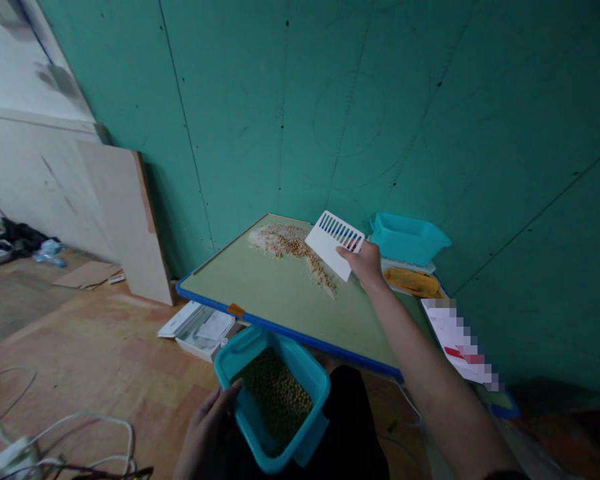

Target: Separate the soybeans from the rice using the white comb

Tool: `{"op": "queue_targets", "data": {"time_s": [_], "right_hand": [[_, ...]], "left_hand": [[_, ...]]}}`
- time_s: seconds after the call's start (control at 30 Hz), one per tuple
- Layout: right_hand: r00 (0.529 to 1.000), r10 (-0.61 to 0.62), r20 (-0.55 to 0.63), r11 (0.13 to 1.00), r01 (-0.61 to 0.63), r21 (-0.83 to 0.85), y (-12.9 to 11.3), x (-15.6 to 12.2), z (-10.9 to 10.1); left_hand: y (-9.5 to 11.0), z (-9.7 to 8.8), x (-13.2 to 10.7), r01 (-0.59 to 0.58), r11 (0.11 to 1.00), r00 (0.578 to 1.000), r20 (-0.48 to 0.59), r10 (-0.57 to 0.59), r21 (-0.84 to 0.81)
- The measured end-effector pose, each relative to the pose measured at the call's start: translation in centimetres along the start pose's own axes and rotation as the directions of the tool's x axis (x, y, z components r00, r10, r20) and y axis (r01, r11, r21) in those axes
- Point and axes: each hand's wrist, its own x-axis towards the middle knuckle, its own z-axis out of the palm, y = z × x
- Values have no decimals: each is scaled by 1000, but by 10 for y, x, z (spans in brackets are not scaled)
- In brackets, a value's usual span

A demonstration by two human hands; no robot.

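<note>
My right hand [364,261] pinches a white flat card with a row of slots [325,245], held tilted over the table. Below and left of the card, yellow soybean-like beans and pale grains [290,245] lie spread on the green tabletop [260,287]. My left hand [211,417] grips the left wall of a turquoise plastic basket [316,380], thumb over the rim. The basket is in front of the table edge, above my lap. In it are small green beans [263,377] and yellow beans [291,393]; the fingers under its wall are hidden.
A second turquoise basket [407,240] stands at the table's back right by the green wall. Nearby lie a brownish-yellow flat item [414,283] and a white paper [447,333]. An open white box [205,333] is under the table, with white cables [95,420] on the floor at left.
</note>
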Motion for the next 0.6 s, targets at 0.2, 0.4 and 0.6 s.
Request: {"op": "queue_targets", "data": {"time_s": [0.2,0.4,0.6], "right_hand": [[995,93,44,978,-100,181,24,-2,2],[985,135,107,968,-154,198,27,-4,0],[973,162,163,956,-196,220,29,-8,11]], "left_hand": [[-1,1,0,-9,1000,1000,24,9,-4],[0,-1,2,32,999,998,47,-32,1],[-3,-8,10,36,999,997,68,-35,-9]]}}
